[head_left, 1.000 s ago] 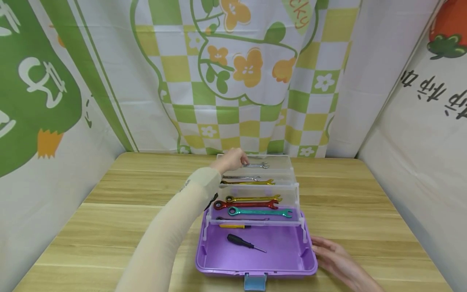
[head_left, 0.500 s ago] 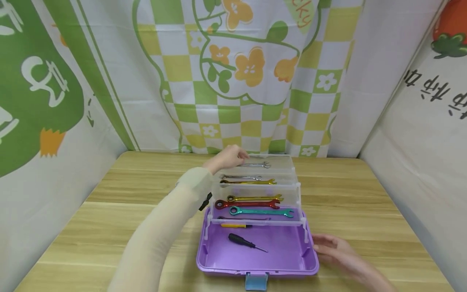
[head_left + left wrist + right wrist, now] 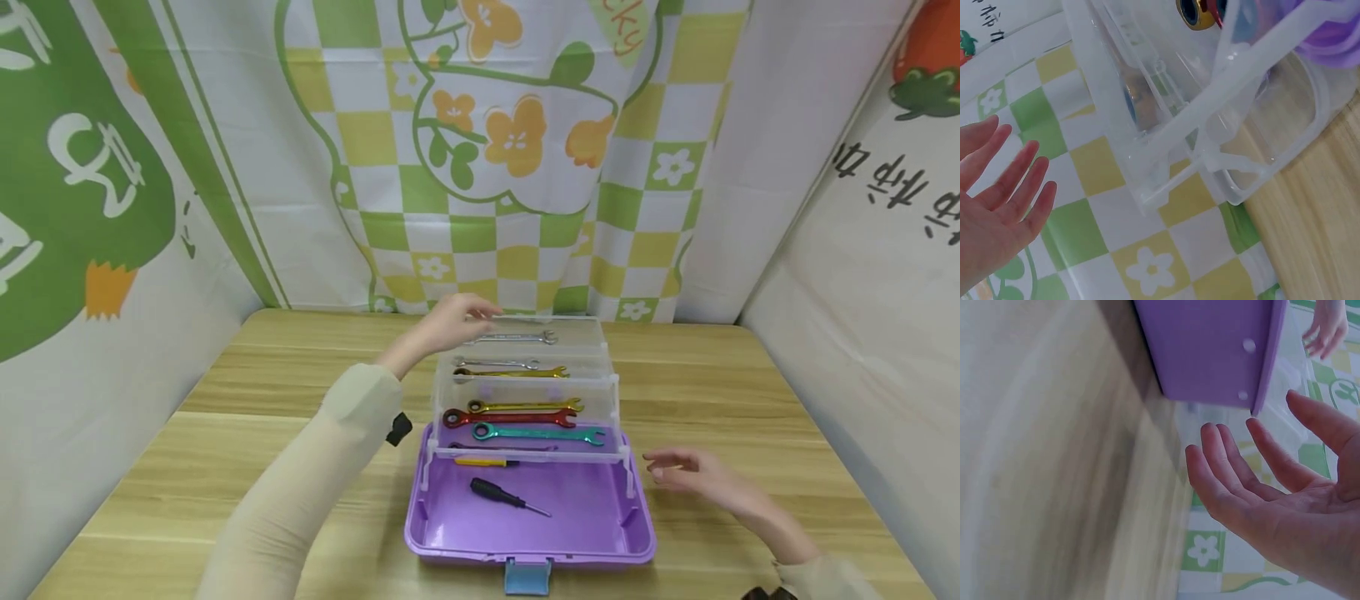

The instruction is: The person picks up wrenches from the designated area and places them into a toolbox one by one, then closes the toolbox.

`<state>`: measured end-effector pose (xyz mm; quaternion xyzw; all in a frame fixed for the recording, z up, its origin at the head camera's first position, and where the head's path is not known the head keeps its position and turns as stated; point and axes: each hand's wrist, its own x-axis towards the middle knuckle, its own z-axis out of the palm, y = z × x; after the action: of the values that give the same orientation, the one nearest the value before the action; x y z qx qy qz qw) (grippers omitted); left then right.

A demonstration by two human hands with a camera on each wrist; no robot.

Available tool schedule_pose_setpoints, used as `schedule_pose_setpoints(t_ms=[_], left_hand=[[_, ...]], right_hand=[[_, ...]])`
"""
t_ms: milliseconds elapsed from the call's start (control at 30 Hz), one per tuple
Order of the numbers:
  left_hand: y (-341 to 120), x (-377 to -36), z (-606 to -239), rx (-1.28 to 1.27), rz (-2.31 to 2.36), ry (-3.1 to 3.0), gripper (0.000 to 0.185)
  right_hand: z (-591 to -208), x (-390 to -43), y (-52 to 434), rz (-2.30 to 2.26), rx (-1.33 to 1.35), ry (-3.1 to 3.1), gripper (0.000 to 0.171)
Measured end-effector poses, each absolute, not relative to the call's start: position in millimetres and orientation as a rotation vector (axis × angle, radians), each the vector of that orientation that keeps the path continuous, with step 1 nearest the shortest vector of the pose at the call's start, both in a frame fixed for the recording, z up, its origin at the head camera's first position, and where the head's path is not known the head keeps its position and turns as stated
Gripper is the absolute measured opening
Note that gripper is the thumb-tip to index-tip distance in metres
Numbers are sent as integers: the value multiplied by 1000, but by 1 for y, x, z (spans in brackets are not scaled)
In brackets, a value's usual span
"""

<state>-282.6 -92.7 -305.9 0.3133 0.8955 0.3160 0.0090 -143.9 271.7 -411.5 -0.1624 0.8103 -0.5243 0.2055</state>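
A purple toolbox (image 3: 525, 533) stands on the table with its clear tiered trays (image 3: 611, 392) folded out to the back. My left hand (image 3: 453, 322) hovers by the back left of the top tray, fingers spread and holding nothing in the left wrist view. Silver wrenches lie in the upper trays, one silver wrench (image 3: 517, 337) nearest that hand. Lower down are a red wrench (image 3: 510, 418) and a teal wrench (image 3: 540, 432). A black screwdriver (image 3: 498, 493) rests on the box floor. To the right of the box, my right hand (image 3: 701, 477) is apart from its wall, fingers loosely bent.
A yellow-handled tool (image 3: 482, 462) lies under the front tray edge. The blue latch (image 3: 527, 577) hangs down at the box front. Wooden table (image 3: 247, 433) surrounds the box, and a checked curtain (image 3: 517, 233) hangs right behind the table.
My left hand has let go of the top tray area and drawn back left, its fingers opening. My right hand has come off the box's right side and moved slightly up.
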Motion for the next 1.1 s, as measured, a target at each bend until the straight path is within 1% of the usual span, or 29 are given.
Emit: schedule_pose_setpoints(t_ms=[367, 667, 833, 967, 1100], left_hand=[[-127, -257, -323, 822, 1313, 2850, 28], [-150, -249, -356, 668, 1613, 2787, 32], [-159, -247, -374, 564, 1700, 2726, 34], [-165, -249, -388, 512, 1747, 2698, 36], [-168, -252, -403, 443, 1788, 2642, 38]], right_hand=[[-409, -174, 274, -1532, -296, 2300, 52], [-414, -196, 269, -1599, -186, 2300, 54], [-421, -208, 267, -1654, -220, 2271, 60], [-431, -219, 269, -1718, -275, 2223, 59], [-436, -225, 265, -1774, -265, 2159, 64]])
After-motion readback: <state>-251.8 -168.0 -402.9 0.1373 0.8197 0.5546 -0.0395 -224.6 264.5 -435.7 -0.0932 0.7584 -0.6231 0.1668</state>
